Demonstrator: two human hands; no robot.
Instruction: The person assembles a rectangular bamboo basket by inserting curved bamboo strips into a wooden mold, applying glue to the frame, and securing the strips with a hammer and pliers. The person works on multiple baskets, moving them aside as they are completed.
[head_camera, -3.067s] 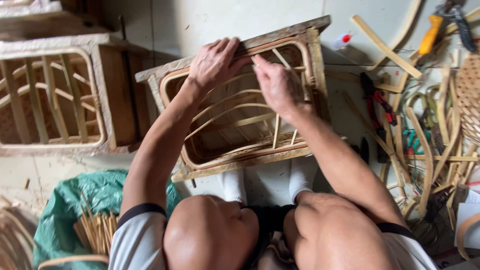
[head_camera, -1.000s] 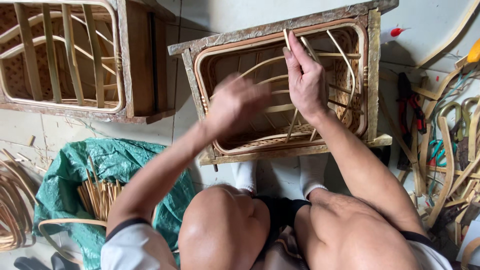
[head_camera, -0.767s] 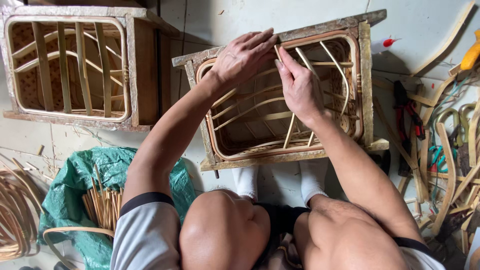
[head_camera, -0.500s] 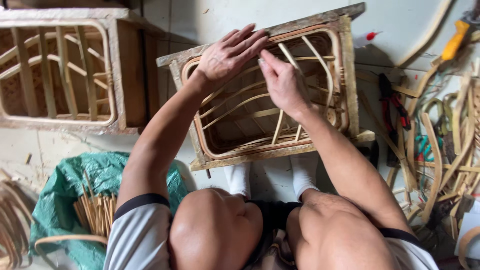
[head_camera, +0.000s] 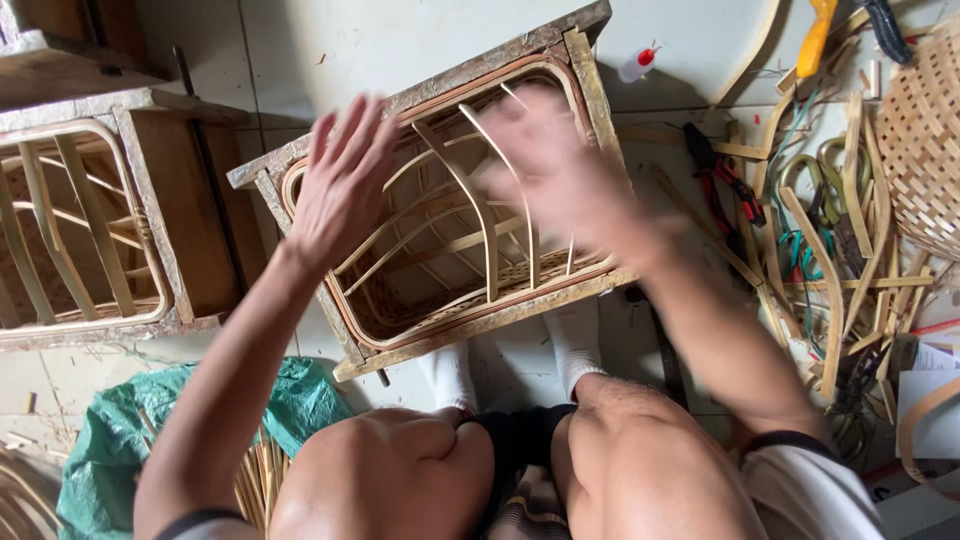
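— What do the hands have right now?

— Nothing that I can see. My left hand (head_camera: 342, 185) hovers flat with the fingers spread apart, over the left corner of the wooden frame (head_camera: 590, 80). I see no strip pinched in it. My right hand (head_camera: 560, 170) is smeared by motion, so I cannot tell whether its fingers are apart or closed, or whether it touches anything.

— Where is the frame against those hands?

— Directly under both. It lies tilted on the tiled floor, its rim running from below my left palm to beyond my right. Inside it, curved cane ribs (head_camera: 480, 215) rise between the two hands, and a woven cane base (head_camera: 520, 275) sits lower, toward my knees. My white socks (head_camera: 575, 335) show just below the near rail.

— And around them?

— Out past my left hand stands a second frame with cane ribs (head_camera: 75, 230). Below my left forearm lies a green bag (head_camera: 110, 450) with a bundle of cane sticks (head_camera: 262, 480) on it. Past my right hand are red-handled pliers (head_camera: 725, 180), loose cane strips (head_camera: 830, 260), a woven panel (head_camera: 925, 140), and a small glue bottle (head_camera: 638, 63) beyond the far corner.
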